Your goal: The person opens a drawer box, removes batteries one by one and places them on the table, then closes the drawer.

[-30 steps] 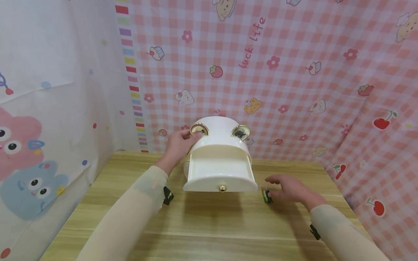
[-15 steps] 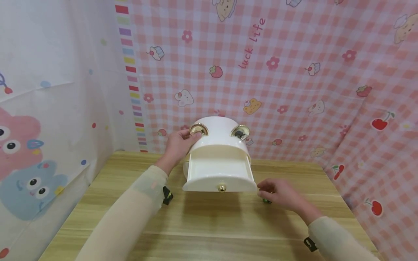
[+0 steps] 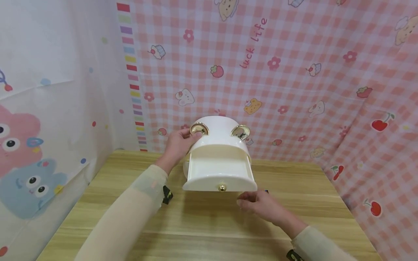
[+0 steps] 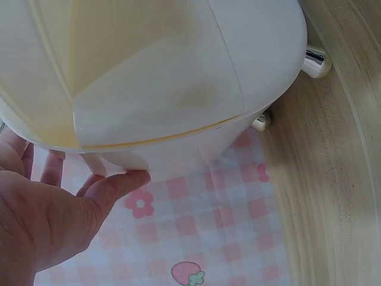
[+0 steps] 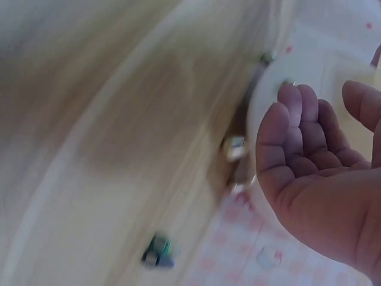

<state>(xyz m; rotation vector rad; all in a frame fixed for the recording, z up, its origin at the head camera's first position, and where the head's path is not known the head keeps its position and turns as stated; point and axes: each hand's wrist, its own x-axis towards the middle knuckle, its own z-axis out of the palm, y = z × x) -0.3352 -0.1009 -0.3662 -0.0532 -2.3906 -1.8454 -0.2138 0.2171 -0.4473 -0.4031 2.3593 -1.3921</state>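
Note:
A white box (image 3: 219, 125) with two gold-rimmed, ear-like discs stands on the wooden table. Its drawer (image 3: 209, 183) is pulled out toward me, bare inside, with a gold knob (image 3: 222, 187) at the front. My left hand (image 3: 177, 146) grips the box at its left disc (image 3: 199, 127), thumb in front. In the left wrist view, that thumb (image 4: 128, 182) lies against the white side. Just below the drawer's right front corner, my right hand (image 3: 264, 207) hovers with loosely bent fingers. The right wrist view shows nothing in its palm (image 5: 333, 190).
A small dark-green thing (image 5: 158, 253), blurred, lies on the table; in the head view it is mostly hidden behind the right hand. Short metallic feet (image 4: 315, 61) hold the box up. A pink checked cloth (image 3: 281, 83) hangs close behind.
My right hand has moved left and toward me, from beside the small green thing to below the drawer's front corner. The left hand, box and drawer stay put.

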